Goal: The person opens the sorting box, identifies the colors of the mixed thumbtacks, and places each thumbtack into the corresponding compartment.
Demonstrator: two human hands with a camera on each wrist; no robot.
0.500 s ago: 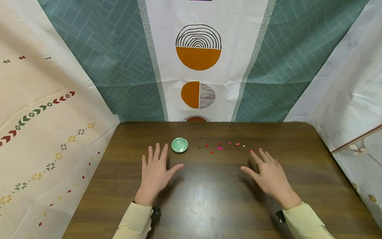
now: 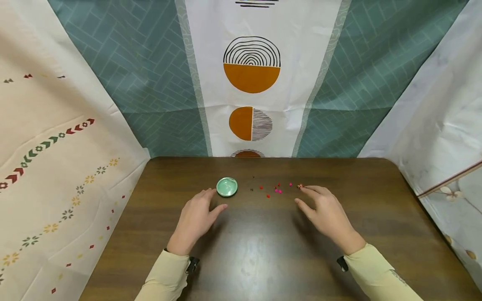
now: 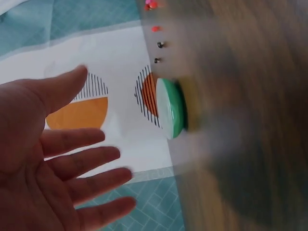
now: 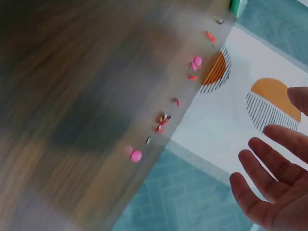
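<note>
A small round green dish (image 2: 227, 187) with a paler inside stands toward the back of the table. Just left and in front of it hovers my left hand (image 2: 193, 219), fingers relaxed, thumb spread, holding nothing. Small stud-like pieces lie scattered right of the dish: dark ones (image 3: 160, 44), red ones (image 2: 268, 196) and pink ones (image 2: 280, 191), their exact kind too small to tell. My right hand (image 2: 331, 217) is held over the table, its fingertips near a reddish-gold cluster (image 2: 300, 186). Its palm holds nothing, and a pink round piece (image 4: 136, 156) shows in the right wrist view.
The brown wooden table (image 2: 248, 259) ends at a hanging cloth (image 2: 162, 83) with teal sides and a white middle band. Patterned light fabric (image 2: 67, 167) hangs on the left, and a whitish curtain (image 2: 440, 138) on the right.
Both hands' fingers have gone from spread out to more bent. The right hand has moved left, toward the cluster. The dish and pieces have not been moved.
</note>
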